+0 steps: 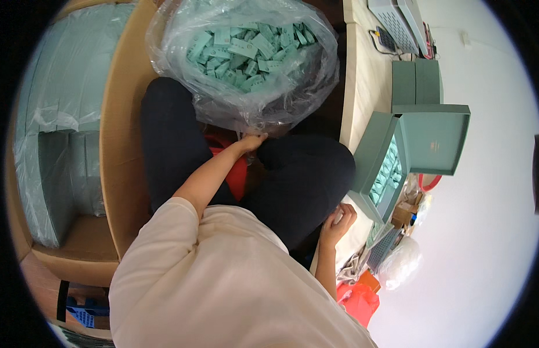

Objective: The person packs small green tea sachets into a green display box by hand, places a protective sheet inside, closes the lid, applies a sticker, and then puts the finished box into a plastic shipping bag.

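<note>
My left hand (253, 142) is between my knees at the near edge of a large clear plastic bag (269, 104), its fingers closed on the gathered plastic. Many small pale-green printed packets (243, 48) fill the bag. My right hand (339, 222) rests at the edge of the cream-covered table (356, 82), beside my right knee. Its fingers are loosely curled and apart, with nothing seen in them. Just beyond it stands an open green gift box (374, 148), tilted in view, its hinged lid (437, 139) raised. Rows of green packets (387, 169) lie inside it.
At left, a tall cardboard carton (126, 130) holds plastic-wrapped green boxes (78, 74). Closed green boxes (415, 82) and a white perforated device (393, 26) sit farther along the table. A grey basket (382, 250), a white plastic bag (400, 263) and a red bag (361, 300) crowd its near end.
</note>
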`<state>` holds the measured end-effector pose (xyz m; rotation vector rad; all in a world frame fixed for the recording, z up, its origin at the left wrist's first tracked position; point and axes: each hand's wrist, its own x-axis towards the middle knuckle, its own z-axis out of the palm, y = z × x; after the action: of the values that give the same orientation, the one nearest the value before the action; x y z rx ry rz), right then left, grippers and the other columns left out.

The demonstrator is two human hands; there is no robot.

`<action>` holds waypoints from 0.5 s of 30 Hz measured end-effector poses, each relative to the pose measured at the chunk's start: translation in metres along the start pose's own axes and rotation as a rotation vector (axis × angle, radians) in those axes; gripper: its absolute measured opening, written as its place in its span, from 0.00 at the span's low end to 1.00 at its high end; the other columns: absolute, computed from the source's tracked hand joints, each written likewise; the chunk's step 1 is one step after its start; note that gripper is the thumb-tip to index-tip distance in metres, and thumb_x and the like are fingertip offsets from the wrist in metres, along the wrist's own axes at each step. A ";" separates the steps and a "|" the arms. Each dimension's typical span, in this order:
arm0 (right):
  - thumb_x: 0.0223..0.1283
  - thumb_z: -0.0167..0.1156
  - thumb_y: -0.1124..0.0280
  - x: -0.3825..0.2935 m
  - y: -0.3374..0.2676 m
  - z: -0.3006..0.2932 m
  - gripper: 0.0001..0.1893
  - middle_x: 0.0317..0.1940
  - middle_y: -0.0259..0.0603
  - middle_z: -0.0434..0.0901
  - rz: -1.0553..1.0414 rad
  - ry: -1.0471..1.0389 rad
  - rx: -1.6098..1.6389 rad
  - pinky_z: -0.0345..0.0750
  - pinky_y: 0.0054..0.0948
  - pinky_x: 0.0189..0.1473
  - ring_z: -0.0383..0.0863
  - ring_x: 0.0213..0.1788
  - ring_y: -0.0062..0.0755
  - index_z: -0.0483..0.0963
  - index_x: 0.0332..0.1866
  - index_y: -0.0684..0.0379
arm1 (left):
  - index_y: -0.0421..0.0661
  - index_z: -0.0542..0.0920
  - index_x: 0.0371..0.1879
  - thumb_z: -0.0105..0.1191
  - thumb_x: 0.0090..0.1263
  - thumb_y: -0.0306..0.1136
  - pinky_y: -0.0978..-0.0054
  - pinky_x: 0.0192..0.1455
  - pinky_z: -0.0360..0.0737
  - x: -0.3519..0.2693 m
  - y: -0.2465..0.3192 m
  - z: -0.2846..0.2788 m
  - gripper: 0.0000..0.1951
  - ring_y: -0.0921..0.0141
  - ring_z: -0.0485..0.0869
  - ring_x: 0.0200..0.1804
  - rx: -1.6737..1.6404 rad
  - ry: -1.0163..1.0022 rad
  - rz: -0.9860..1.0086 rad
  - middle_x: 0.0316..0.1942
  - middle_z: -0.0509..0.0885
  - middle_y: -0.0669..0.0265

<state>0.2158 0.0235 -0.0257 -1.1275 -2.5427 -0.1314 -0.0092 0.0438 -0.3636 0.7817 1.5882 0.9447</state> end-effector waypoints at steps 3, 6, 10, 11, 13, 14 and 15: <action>0.55 0.54 0.84 0.001 0.003 0.006 0.11 0.43 0.54 0.71 0.012 0.013 -0.035 0.70 0.42 0.51 0.71 0.47 0.52 0.71 0.45 0.67 | 0.41 0.81 0.46 0.49 0.71 0.47 0.60 0.51 0.73 -0.011 0.026 0.014 0.20 0.54 0.78 0.50 -0.023 0.069 0.103 0.46 0.81 0.50; 0.54 0.56 0.82 -0.001 0.003 0.005 0.12 0.42 0.55 0.71 0.062 -0.009 -0.067 0.70 0.43 0.51 0.71 0.47 0.53 0.70 0.45 0.67 | 0.41 0.81 0.47 0.50 0.71 0.46 0.60 0.51 0.73 -0.037 0.063 -0.005 0.20 0.53 0.79 0.50 -0.070 0.051 0.062 0.47 0.81 0.49; 0.53 0.57 0.81 0.003 0.003 0.006 0.13 0.42 0.55 0.71 0.057 -0.007 -0.050 0.70 0.43 0.51 0.71 0.47 0.53 0.70 0.46 0.66 | 0.40 0.80 0.45 0.46 0.71 0.47 0.56 0.52 0.75 -0.034 0.052 -0.003 0.21 0.48 0.79 0.48 -0.051 0.151 0.091 0.44 0.82 0.47; 0.53 0.57 0.81 0.004 0.002 0.007 0.14 0.42 0.55 0.71 0.054 -0.003 -0.045 0.70 0.43 0.50 0.71 0.47 0.54 0.70 0.46 0.66 | 0.39 0.81 0.44 0.46 0.71 0.47 0.56 0.51 0.75 -0.030 0.041 -0.003 0.21 0.48 0.79 0.48 0.002 0.174 0.112 0.43 0.82 0.47; 0.53 0.57 0.81 0.008 0.005 0.008 0.14 0.42 0.55 0.71 0.030 0.007 -0.041 0.70 0.43 0.50 0.71 0.47 0.54 0.70 0.47 0.66 | 0.39 0.81 0.42 0.46 0.71 0.46 0.56 0.50 0.75 -0.024 0.032 -0.004 0.21 0.48 0.80 0.47 0.094 0.229 0.159 0.42 0.83 0.48; 0.53 0.57 0.81 0.007 0.005 0.007 0.14 0.42 0.55 0.71 0.039 0.008 -0.038 0.70 0.43 0.50 0.71 0.47 0.54 0.71 0.47 0.65 | 0.39 0.83 0.39 0.48 0.70 0.45 0.57 0.49 0.76 -0.025 0.028 -0.003 0.20 0.50 0.80 0.46 0.059 0.250 0.133 0.41 0.83 0.49; 0.53 0.57 0.82 0.006 0.005 0.008 0.14 0.43 0.55 0.71 0.048 0.004 -0.033 0.70 0.43 0.50 0.71 0.47 0.54 0.71 0.47 0.65 | 0.39 0.83 0.40 0.48 0.71 0.45 0.59 0.51 0.75 -0.025 0.029 -0.007 0.19 0.50 0.79 0.48 0.058 0.202 0.161 0.43 0.82 0.50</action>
<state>0.2131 0.0326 -0.0315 -1.1985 -2.5167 -0.1632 -0.0106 0.0346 -0.3262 0.8881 1.7530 1.1269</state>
